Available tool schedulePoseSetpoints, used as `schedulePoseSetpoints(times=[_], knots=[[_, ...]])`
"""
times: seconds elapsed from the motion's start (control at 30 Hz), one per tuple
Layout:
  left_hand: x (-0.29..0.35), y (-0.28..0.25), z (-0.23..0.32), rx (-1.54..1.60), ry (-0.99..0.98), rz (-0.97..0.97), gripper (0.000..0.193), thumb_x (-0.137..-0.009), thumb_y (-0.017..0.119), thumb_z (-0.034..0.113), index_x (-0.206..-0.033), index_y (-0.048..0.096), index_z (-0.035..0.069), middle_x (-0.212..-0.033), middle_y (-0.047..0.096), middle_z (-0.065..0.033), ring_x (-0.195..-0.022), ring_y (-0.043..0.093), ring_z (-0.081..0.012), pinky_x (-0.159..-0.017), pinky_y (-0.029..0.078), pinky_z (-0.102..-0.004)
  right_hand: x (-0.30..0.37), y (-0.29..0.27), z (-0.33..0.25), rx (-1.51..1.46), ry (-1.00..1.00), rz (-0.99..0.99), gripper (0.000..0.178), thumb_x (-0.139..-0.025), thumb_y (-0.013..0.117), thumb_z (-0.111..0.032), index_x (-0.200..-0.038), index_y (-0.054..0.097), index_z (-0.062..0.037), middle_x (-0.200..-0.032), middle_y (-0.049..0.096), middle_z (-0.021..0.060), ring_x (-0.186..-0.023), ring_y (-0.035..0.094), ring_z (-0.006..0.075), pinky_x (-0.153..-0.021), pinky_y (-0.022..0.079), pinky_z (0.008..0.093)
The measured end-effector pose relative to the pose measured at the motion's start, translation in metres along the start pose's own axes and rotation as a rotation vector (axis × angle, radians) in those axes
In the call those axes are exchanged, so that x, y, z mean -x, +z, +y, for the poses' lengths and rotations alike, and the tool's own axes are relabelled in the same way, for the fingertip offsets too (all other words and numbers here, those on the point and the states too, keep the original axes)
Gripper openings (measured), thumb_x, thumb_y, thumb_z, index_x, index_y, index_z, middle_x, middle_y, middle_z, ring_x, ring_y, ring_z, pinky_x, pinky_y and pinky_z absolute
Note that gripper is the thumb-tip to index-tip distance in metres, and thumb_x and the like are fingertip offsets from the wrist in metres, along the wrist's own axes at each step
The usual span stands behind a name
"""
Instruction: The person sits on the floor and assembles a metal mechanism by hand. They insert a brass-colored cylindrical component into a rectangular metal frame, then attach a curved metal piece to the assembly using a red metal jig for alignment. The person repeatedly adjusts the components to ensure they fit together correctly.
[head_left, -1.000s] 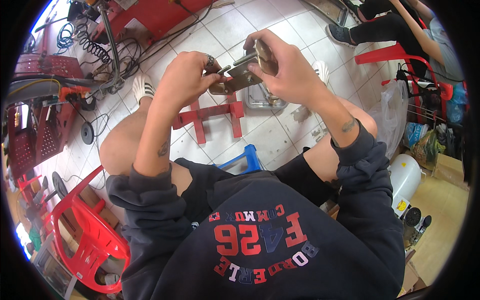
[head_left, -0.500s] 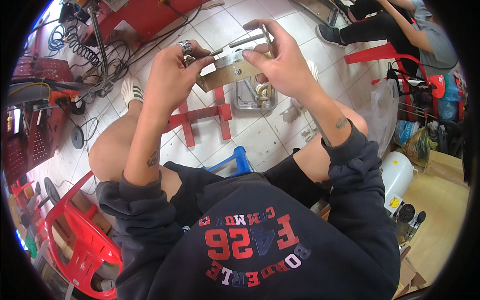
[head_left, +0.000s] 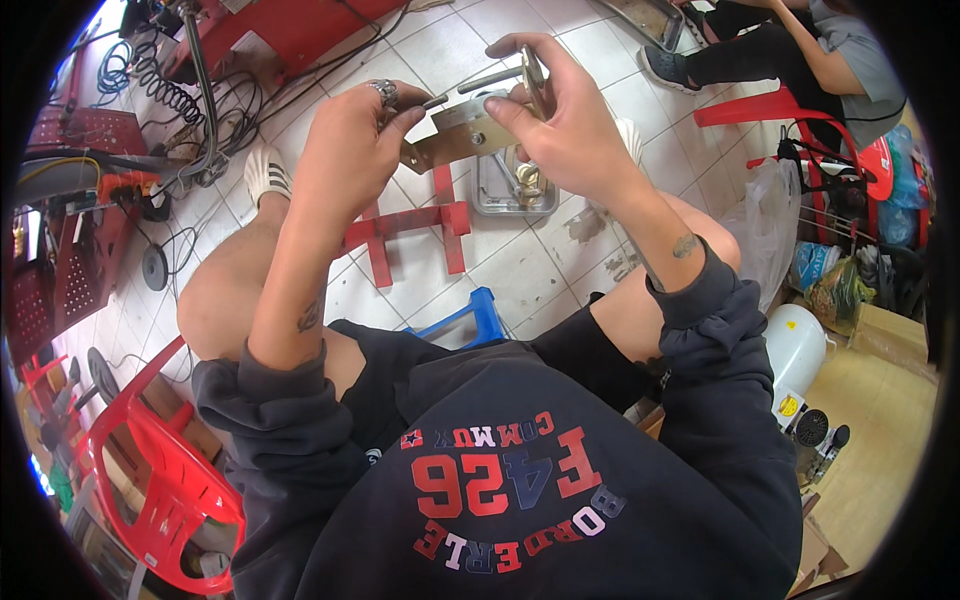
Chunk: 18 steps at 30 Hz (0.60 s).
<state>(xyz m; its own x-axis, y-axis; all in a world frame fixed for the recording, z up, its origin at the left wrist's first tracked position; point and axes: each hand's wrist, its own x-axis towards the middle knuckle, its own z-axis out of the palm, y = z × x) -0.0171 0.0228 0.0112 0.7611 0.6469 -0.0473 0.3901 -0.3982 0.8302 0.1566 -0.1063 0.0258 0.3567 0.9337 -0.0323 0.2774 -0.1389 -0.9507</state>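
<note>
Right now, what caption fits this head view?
Seated person's left hand and right hand hold a brass-coloured metal lock plate above a white tiled floor.

There is only one view. The camera sits on the person's head and looks straight down, very close to the body. The dark sweatshirt (head_left: pixel 500 470) fills the bottom of the picture. The left hand (head_left: pixel 345 150) and right hand (head_left: pixel 570 130) are raised near the top edge. Past them is the tiled floor (head_left: pixel 520 270). The picture is round, so straight lines bend near its rim.
</note>
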Motion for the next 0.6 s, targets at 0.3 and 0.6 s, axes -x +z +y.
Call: schedulePoseSetpoints(times=[0.3, 0.6], knots=[[0.000, 0.002, -0.002, -0.034, 0.140, 0.191, 0.014, -0.089, 0.066, 0.008, -0.099, 0.072, -0.001, -0.074, 0.066, -0.0105, -0.065, 0.062, -0.0141, -0.056, 0.046, -0.0306, -0.001, -0.002, 0.002, -0.024, -0.028, 0.029, 0.033, -0.090, 0.065, -0.005, -0.119, 0.051, -0.0054, -0.077, 0.053, 0.0007, -0.070, 0.052, 0.0076, -0.061, 0.044, 0.0249], [0.000, 0.001, 0.015, 0.993, 0.092, 0.305, 0.070, -0.104, 0.023, 0.058, -0.114, 0.059, -0.001, -0.099, 0.060, -0.0084, -0.083, 0.054, -0.0126, -0.081, 0.044, -0.0266, 0.000, 0.002, -0.004, -0.342, -0.252, 0.120, 0.039, -0.092, 0.066, -0.003, -0.119, 0.039, -0.0075, -0.083, 0.062, 0.0025, -0.074, 0.062, 0.0087, -0.055, 0.052, 0.0221]])
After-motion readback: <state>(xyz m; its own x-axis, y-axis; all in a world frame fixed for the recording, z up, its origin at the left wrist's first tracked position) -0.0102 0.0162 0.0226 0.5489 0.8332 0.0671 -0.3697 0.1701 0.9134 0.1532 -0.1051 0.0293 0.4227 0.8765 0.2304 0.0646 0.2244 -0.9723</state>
